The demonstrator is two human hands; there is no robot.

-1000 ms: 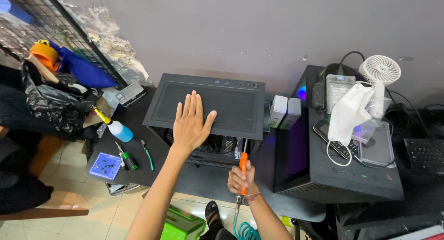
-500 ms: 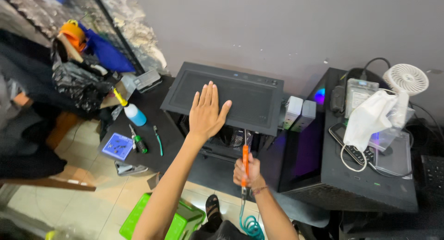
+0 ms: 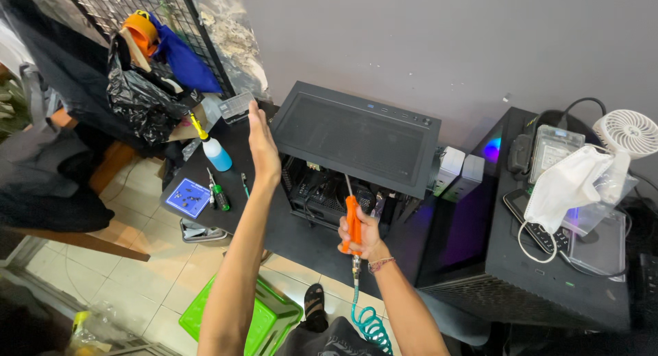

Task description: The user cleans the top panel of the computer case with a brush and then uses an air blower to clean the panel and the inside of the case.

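Right hand (image 3: pixel 361 234) around orange screwdriver (image 3: pixel 352 222), beside black computer case (image 3: pixel 356 140).

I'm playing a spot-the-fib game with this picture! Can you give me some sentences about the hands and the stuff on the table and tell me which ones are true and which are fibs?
1. The right hand holds an orange screwdriver. True.
2. The left hand lies flat on top of the black computer case. False: it is lifted, at the case's left edge, fingers pointing up.
3. A white face mask hangs by a small white fan. True.
4. A teal coiled cord hangs below the screwdriver. True.
5. The bottle with a yellow nozzle stands on the green crate. False: it stands on the black table; the crate is on the floor.
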